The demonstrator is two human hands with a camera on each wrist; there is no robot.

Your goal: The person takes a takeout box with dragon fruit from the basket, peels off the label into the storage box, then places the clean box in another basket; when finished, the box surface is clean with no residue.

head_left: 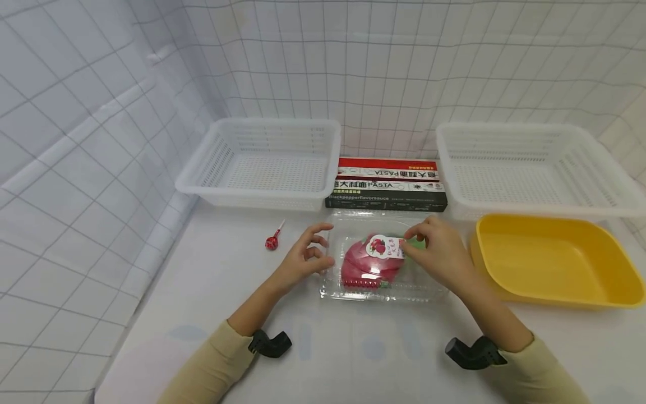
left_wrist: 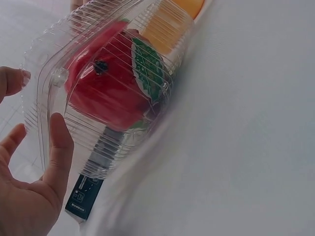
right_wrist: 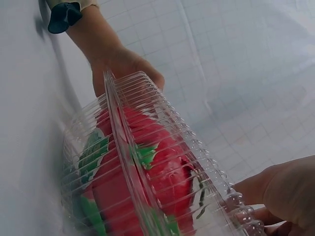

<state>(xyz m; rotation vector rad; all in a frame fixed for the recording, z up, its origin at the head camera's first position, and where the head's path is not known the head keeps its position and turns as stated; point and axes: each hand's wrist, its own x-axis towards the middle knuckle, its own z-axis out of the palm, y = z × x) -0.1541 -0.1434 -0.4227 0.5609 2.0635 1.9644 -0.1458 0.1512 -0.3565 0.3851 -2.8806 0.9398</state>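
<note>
A clear plastic container (head_left: 383, 294) with a ribbed side lies closed on the table, a red and green item (head_left: 370, 275) inside it. My right hand (head_left: 441, 252) pinches the right end of a white label (head_left: 384, 247) with a fruit picture, on top of the lid. Beside the container's left edge is my left hand (head_left: 303, 258), its fingers loosely curved and the thumb and fingertips at that edge. The left wrist view shows the left thumb (left_wrist: 60, 142) against the clear side wall. In the right wrist view, the label is out of sight.
Two white baskets (head_left: 259, 199) (head_left: 545, 210) stand at the back left and right, with stacked pasta boxes (head_left: 386, 185) between them. At the right is a yellow tub (head_left: 555, 264). A red lollipop (head_left: 272, 242) lies left of the container.
</note>
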